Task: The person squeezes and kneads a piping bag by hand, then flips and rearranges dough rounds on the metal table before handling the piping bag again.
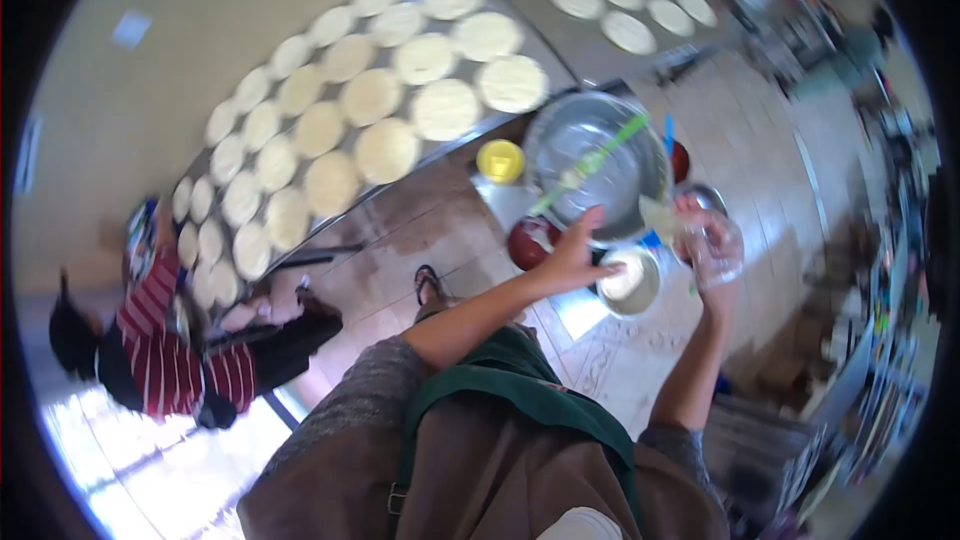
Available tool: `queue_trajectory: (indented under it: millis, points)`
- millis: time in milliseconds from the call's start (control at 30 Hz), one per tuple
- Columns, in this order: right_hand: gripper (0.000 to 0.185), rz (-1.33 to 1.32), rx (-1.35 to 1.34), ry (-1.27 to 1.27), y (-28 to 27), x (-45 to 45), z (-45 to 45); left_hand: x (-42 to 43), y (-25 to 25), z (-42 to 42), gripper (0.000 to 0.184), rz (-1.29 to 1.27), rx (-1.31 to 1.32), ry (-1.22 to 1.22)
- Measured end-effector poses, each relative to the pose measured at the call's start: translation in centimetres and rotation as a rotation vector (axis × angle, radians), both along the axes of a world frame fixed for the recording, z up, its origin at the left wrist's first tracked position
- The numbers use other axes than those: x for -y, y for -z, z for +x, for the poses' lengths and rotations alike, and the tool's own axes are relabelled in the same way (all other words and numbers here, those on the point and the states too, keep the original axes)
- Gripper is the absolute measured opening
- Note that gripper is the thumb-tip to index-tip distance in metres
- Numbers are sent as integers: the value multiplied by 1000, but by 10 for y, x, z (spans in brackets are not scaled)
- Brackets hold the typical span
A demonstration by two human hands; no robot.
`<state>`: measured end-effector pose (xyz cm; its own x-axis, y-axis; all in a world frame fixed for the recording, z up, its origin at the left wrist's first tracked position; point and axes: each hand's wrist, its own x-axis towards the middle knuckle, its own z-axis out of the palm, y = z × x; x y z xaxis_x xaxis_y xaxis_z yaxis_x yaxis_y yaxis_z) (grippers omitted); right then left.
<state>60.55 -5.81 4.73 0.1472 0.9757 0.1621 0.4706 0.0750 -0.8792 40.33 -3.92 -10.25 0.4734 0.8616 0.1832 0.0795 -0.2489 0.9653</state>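
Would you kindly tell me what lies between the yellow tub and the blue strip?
Between the yellow tub and the blue strip lies the basin, with a green utensil across it, as the head view shows.

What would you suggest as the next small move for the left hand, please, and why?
I would probably steady the pale tub with the left hand: that hand looks empty, its fingers are spread, and its thumb appears close to the tub's rim, while the right hand is occupied with a clear container nearby.
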Motion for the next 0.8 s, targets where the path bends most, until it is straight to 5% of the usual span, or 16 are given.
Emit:
queue_trajectory:
  millis: [67, 133, 233, 333, 467, 600, 800]
  points:
    - [15, -92, -52, -188, -25, -11, -40, -16, -65, -18, 95, 69, 179, -64]
    - [18, -184, -121, -368, -46, -22, -82, -27, -108, -55, 71, -52, 387, 19]
    - [31, -118, -341, -434, -30, -39, -133, -35, -130, -126, 42, -50, 43, 35]
    - [40, -13, -262, -496, -13, -57, -216, -21, -171, -189, 26, 107, -130, -284]
    - [33, -91, -120, -696, 51, -71, -309, -24, -171, -253, 28, 564, -504, -688]
    - [32, -60, -362, -736, 58, -98, -418, -39, -188, -328, 30, 580, -584, -694]
    - [48, 54, -269, -980, 58, -133, -543, -61, -182, -408, 32, 531, -378, -447]
